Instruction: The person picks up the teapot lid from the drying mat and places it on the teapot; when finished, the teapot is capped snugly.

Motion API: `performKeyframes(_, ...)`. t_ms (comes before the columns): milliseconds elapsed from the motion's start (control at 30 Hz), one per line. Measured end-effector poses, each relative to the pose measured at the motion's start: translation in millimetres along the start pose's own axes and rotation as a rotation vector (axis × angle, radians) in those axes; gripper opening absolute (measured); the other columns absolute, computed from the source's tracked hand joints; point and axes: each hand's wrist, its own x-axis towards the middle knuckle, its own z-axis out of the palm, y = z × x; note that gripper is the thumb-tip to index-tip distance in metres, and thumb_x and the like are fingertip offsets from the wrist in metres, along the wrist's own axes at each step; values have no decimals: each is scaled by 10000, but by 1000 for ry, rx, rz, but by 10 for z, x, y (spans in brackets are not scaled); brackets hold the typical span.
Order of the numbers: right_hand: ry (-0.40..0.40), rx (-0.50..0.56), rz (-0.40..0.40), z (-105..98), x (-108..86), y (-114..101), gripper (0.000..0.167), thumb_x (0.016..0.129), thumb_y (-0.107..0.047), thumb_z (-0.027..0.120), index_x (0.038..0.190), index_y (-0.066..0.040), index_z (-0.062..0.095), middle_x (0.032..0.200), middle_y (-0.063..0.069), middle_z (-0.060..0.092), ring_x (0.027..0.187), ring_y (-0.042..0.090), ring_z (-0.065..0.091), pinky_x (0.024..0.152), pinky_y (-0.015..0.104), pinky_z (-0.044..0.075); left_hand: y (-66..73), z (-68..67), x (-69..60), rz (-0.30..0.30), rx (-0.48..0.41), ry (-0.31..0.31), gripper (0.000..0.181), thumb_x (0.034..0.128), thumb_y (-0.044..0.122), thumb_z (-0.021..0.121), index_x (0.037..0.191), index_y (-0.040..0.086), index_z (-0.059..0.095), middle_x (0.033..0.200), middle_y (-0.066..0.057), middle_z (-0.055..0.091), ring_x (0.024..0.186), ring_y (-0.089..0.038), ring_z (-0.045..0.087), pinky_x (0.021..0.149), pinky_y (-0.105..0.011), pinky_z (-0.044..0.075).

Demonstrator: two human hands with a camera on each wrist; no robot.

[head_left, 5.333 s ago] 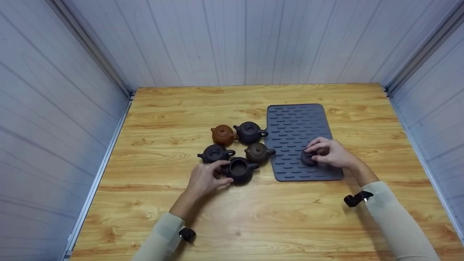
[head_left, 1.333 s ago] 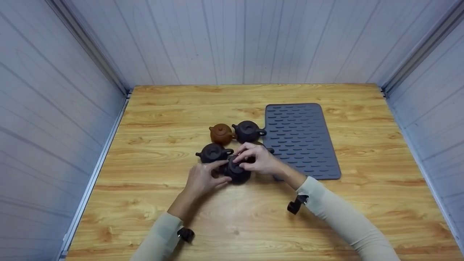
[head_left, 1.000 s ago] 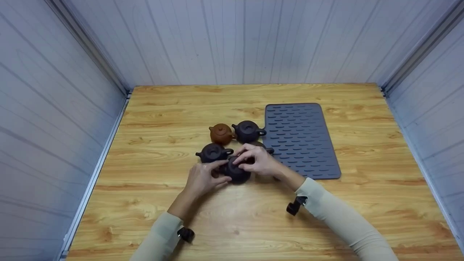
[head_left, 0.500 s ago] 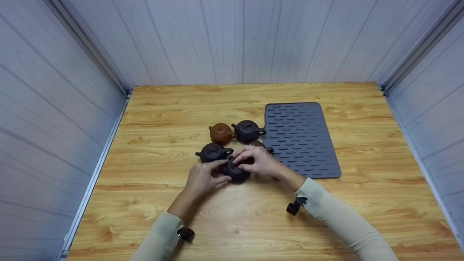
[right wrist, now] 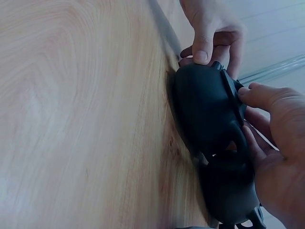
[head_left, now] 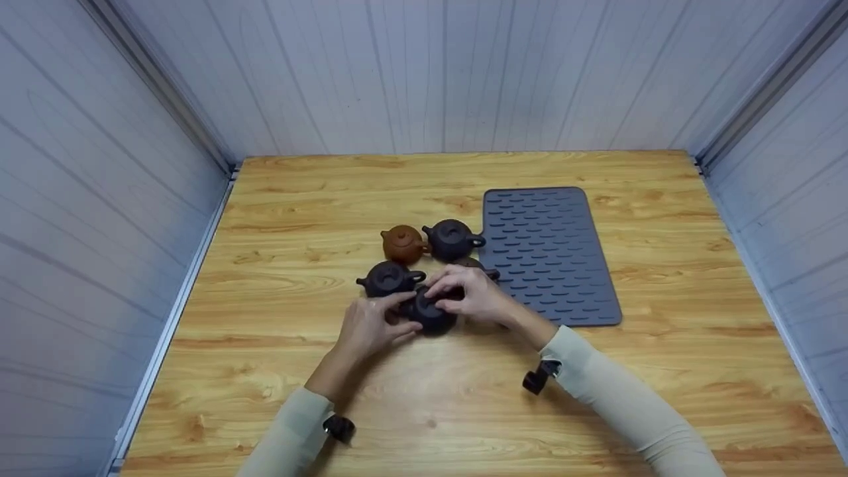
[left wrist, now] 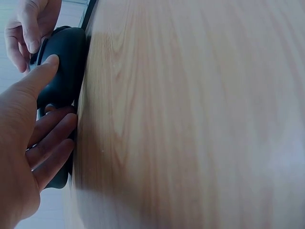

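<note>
The front black teapot (head_left: 434, 322) stands on the table, its spout side held between the thumb and fingers of my left hand (head_left: 370, 326). Above it, my right hand (head_left: 478, 298) pinches the round lid (right wrist: 232, 98), which sits over the teapot's opening. In the left wrist view my left thumb presses the side of the teapot body (left wrist: 69, 62). The right wrist view shows the right thumb on top of the lid. Much of the lid is hidden by the right fingers in the head view.
A second black teapot (head_left: 387, 279) stands behind my left hand. Further back are an orange-brown teapot (head_left: 402, 244) and a third black teapot (head_left: 452, 240). A dark brown teapot (head_left: 470, 263) is mostly hidden by my right hand. At right lies a grey ridged mat (head_left: 550, 252).
My right hand has carried the lid from the grey mat leftward onto the teapot, whose opening showed earlier. Over the last second both hands have stayed almost still.
</note>
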Motion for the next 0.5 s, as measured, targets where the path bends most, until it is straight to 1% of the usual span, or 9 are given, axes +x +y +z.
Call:
performKeyframes(100, 4, 4, -1, -8, -3, -3, 217, 972, -64, 852, 1187, -87, 872, 1386, 189, 785, 1371, 365, 717, 1227, 399, 529, 6, -21, 7, 4, 3, -12, 554, 833, 435, 1009, 1306, 194, 850, 760, -36, 810, 628, -56, 464, 634, -353, 499)
performKeyframes(167, 4, 6, -2, -19, -3, -3, 227, 971, -76, 859, 1197, -94, 870, 1387, 179, 788, 1368, 355, 717, 1217, 372, 524, 14, -46, 21, -5, 0, -36, 543, 844, 418, 1003, 1311, 193, 840, 737, -25, 782, 637, -68, 491, 641, -350, 490)
performKeyframes(233, 1, 4, -9, -33, -3, -8, 239, 972, -92, 866, 1211, -98, 867, 1387, 168, 792, 1368, 346, 716, 1215, 367, 520, 25, -81, 45, -28, -8, -80, 535, 862, 405, 991, 1326, 196, 827, 722, -17, 751, 650, -78, 524, 648, -339, 479)
performKeyframes(300, -4, 4, -28, -52, -8, -3, 244, 984, -117, 867, 1227, -95, 862, 1385, 170, 794, 1363, 350, 718, 1206, 374, 531, 41, -128, 76, -60, -23, -134, 523, 884, 402, 974, 1341, 200, 817, 745, -10, 741, 671, -93, 549, 661, -338, 477)
performKeyframes(400, -22, 12, -53, -91, -26, -5, 261, 998, -147, 866, 1250, -82, 850, 1406, 186, 785, 1378, 371, 711, 1197, 411, 554, 66, -206, 128, -101, -44, -230, 531, 920, 407, 941, 1390, 208, 795, 813, -26, 754, 716, -126, 590, 694, -357, 493)
performKeyframes(500, -47, 28, -50, -139, -52, -18, 287, 1006, -162, 864, 1277, -71, 838, 1453, 201, 762, 1424, 391, 686, 1223, 470, 547, 79, -284, 177, -115, -54, -300, 544, 947, 413, 918, 1434, 217, 774, 923, -44, 791, 804, -171, 662, 745, -404, 538)
